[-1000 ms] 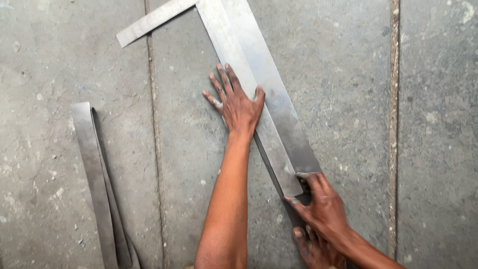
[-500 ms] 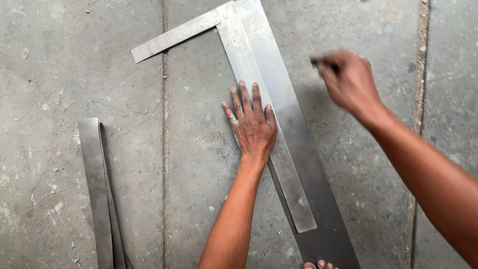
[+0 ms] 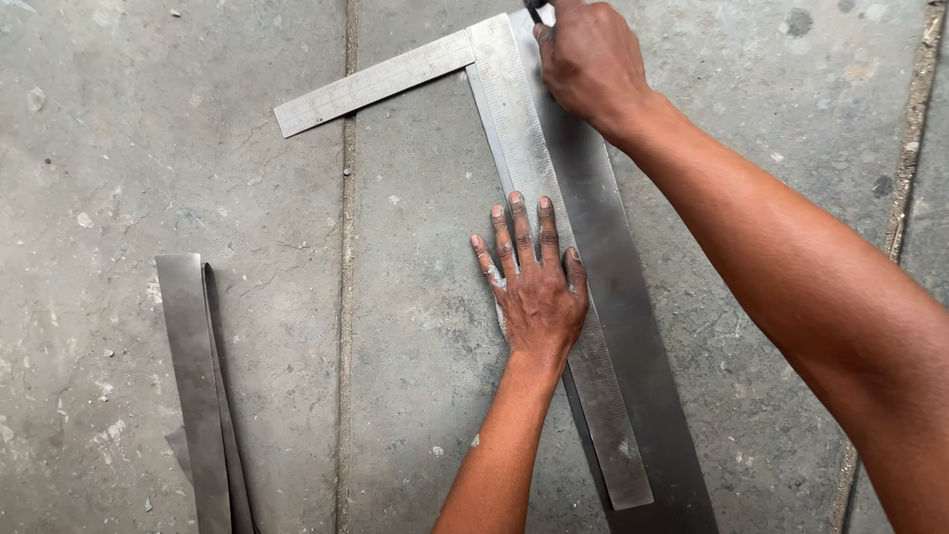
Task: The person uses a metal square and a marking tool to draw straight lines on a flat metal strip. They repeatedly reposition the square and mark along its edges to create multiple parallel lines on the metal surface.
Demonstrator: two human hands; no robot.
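A steel L-shaped square (image 3: pixel 514 138) lies on a long dark metal strip (image 3: pixel 633 326) on the concrete floor. My left hand (image 3: pixel 534 287) presses flat on the square's long blade, fingers spread. My right hand (image 3: pixel 588 59) reaches to the far end of the strip near the square's corner. It is closed on a small dark marking tool (image 3: pixel 536 12), whose tip is mostly hidden at the top edge of the head view.
Two more dark metal strips (image 3: pixel 198 396) lie side by side at the lower left. Joint lines in the concrete floor (image 3: pixel 346 297) run away from me, one left of the square, one at the far right (image 3: pixel 905 178).
My right hand has travelled from the near end of the strip up to its far end by the square's corner. My left hand stays pressed on the blade.
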